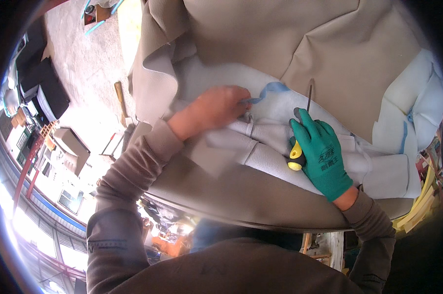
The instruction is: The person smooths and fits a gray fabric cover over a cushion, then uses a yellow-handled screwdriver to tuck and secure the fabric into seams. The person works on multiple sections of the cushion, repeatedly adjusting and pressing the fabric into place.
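My bare left hand [212, 110], smeared by motion, has its fingers closed at the end of a blue strip [272, 89]. The strip runs over the pale underside [216, 73] of a taupe leather-like cover [346, 54]. In a green glove, my right hand [324, 156] is closed round a screwdriver [296, 157] with a yellow and black handle; its thin shaft points away from me. Beneath both hands lie folded pale grey fabric flaps [275, 158]. A curved taupe padded edge [260, 201] runs along the near side.
Pale blue-white material [412, 103] bunches at the right, above a bundle of yellowish strips [420, 206]. To the left, a brush with a wooden handle [119, 98] lies on the grey floor [79, 54]. An open box [96, 14] stands farther off.
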### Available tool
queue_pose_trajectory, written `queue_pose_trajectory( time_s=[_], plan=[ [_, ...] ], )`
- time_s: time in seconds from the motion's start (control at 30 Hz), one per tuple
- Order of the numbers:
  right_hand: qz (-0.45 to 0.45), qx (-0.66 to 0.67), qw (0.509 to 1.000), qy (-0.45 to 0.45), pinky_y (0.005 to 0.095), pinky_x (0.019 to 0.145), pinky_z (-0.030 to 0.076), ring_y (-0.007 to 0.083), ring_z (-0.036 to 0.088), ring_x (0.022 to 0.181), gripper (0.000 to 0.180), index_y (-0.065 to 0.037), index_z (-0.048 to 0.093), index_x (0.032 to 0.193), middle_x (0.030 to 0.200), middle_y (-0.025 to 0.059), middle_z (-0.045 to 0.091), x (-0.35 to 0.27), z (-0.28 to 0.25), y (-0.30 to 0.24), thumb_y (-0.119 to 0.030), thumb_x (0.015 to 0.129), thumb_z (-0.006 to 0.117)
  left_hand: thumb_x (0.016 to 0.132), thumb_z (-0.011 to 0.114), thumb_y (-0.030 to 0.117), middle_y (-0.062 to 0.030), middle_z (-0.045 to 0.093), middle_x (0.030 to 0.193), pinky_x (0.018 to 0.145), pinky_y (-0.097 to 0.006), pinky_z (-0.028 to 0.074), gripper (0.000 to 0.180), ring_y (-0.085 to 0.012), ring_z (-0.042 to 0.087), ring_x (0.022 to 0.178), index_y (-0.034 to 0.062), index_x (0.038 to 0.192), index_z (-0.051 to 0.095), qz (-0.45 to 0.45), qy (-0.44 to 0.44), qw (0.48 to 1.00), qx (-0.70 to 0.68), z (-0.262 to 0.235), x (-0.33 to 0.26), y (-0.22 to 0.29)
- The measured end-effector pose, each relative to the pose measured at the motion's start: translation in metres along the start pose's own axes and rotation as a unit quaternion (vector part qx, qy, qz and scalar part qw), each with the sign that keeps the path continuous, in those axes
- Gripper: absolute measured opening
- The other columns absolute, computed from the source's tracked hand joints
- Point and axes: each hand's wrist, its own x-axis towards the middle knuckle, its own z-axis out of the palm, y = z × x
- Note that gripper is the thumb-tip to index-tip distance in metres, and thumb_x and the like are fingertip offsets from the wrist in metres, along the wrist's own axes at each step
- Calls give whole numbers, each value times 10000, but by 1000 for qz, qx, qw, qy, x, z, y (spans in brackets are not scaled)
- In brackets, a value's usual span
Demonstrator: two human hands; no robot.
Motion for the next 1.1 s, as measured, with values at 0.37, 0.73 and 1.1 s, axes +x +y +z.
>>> queue_pose_trajectory(
  time_s=[0.37,0.73,1.1],
  plan=[
    [2,16,1000,4,469,1123,500,380,632,1263,594,-9,628,1477,1651,157,526,2,-3,0,-85,901,755,1011,732,271,-178,684,1095,902,-459,529,272,-375,678,1010,19,1113,721,34,-112,985,-126,-17,10,-4],
    [0,46,998,36,473,1088,517,387,651,1229,540,-4,632,1461,1636,163,545,2,-6,3,-113,945,753,1026,754,210,-198,660,1028,841,-433,540,264,-334,668,983,-4,1166,693,-26,-45,992,-119,-24,-6,27],
    [16,25,999,16,448,1071,531,331,668,1200,533,-4,625,1480,1653,133,547,4,-1,6,-110,967,724,1011,713,606,-272,719,834,814,-480,542,682,-400,710,811,-74,993,762,-89,-212,972,-57,-21,20,4]
  ],
)
